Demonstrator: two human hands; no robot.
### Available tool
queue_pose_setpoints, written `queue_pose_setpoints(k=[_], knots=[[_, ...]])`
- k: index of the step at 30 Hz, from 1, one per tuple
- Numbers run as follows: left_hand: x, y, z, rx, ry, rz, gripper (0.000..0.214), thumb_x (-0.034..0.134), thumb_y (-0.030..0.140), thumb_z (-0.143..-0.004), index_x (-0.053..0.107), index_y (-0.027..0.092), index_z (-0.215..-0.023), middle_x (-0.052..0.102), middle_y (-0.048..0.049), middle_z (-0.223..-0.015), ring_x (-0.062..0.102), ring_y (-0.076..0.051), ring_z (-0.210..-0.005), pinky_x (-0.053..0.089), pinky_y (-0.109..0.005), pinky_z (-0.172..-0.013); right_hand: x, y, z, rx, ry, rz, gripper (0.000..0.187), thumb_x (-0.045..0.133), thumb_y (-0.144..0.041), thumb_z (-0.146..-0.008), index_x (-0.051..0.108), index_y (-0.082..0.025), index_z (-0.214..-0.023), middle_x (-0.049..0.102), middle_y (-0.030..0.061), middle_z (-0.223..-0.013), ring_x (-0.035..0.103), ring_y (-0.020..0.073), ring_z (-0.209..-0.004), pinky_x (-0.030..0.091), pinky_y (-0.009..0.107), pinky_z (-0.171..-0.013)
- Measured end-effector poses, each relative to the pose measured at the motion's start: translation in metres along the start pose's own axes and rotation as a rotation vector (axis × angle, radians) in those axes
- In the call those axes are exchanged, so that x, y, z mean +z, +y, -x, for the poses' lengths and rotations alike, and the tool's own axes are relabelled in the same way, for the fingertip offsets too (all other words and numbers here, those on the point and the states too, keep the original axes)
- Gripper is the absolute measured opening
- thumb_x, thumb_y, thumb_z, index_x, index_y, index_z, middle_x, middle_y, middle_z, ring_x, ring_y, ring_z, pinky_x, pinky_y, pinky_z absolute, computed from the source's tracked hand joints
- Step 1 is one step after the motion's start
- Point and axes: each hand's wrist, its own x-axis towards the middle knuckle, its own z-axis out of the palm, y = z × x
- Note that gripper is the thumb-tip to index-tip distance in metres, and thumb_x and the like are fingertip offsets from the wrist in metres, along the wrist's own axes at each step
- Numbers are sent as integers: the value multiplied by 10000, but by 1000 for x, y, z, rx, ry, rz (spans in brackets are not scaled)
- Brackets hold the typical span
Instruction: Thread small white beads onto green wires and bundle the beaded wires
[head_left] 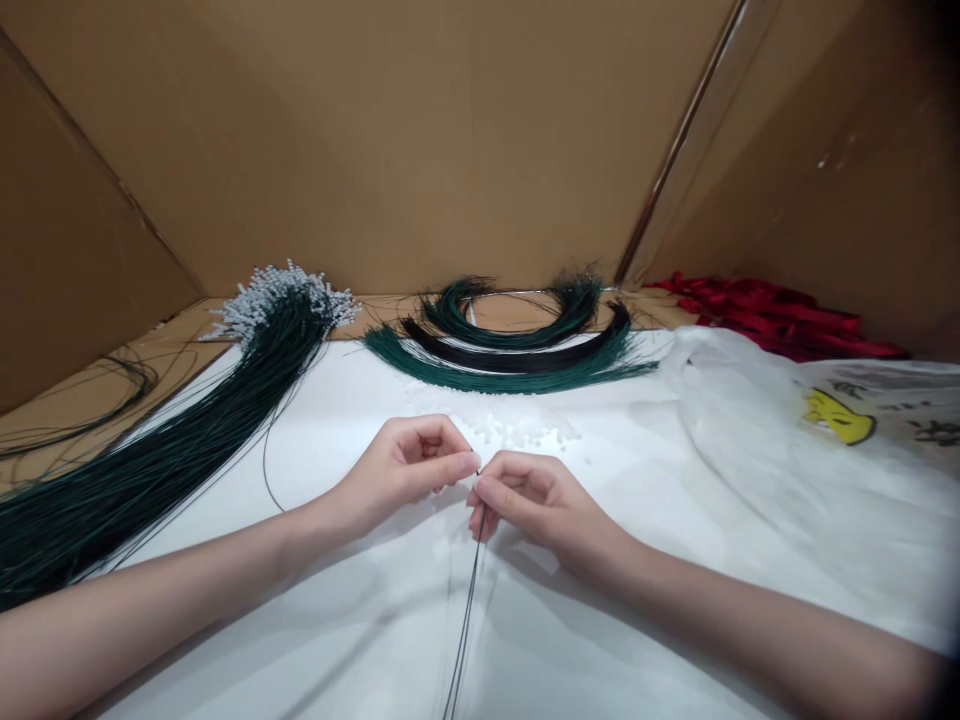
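Note:
Thin dark cords [466, 610] hang from my right hand [529, 500], whose thumb and forefinger pinch them near their upper end. My left hand [424, 460] meets it from the left, thumb and fingertip closed on the short tip of the cords just above. The two hands almost touch over the middle of the white surface [360, 630]. What sits exactly between the fingertips is too small to make out. Just beyond the hands lie many small white pieces [517, 425], scattered in a loose patch.
At left lies a thick bundle of dark green cords [187, 450] with white beaded-looking ends [281, 295]. Curved green and black strands [517, 360] lie at the back. A clear plastic bag [750, 450] and red ribbon [765, 310] are at right. Cardboard walls [450, 140] enclose the space.

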Motion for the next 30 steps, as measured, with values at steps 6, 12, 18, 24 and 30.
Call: queue_pose_setpoints(k=[6, 12, 18, 24, 30], knots=[[0, -2, -2, 33, 20, -45, 187, 709, 302, -876, 642, 158, -776, 594, 44, -669, 499, -41, -604, 371, -175, -566, 0, 3, 0, 55, 28, -208, 236, 688, -368, -900, 615, -147, -859, 713, 23, -746, 684, 106, -675, 526, 236, -683], [1, -2, -2, 53, 35, -111, 207, 711, 329, -869, 641, 154, -785, 611, 25, -712, 522, -68, -667, 396, -199, -620, 1, -1, 1, 101, 69, -269, 242, 709, -339, -884, 590, -147, -797, 658, 2, -703, 631, 90, -627, 506, 218, -620], [0, -2, -1, 50, 38, -142, 212, 700, 343, -874, 642, 155, -795, 621, 14, -733, 523, -82, -688, 393, -216, -639, 2, -2, 2, 117, 59, -281, 253, 721, -343, -873, 578, -151, -793, 613, -23, -671, 560, 63, -588, 432, 184, -572], [0, -2, -2, 47, 32, -153, 207, 696, 345, -876, 644, 158, -802, 617, 16, -732, 503, -84, -681, 372, -217, -624, 3, -9, 3, 141, 121, -205, 289, 770, -344, -816, 574, -144, -741, 539, -56, -613, 377, 20, -487, 218, 179, -469], [-1, -2, -1, 27, 1, -190, 217, 682, 368, -882, 643, 162, -824, 596, 16, -728, 469, -89, -668, 345, -224, -607, 4, -12, 4, 145, 172, -83, 336, 769, -415, -793, 559, -160, -727, 489, -61, -591, 291, 39, -474, 167, 222, -463]])
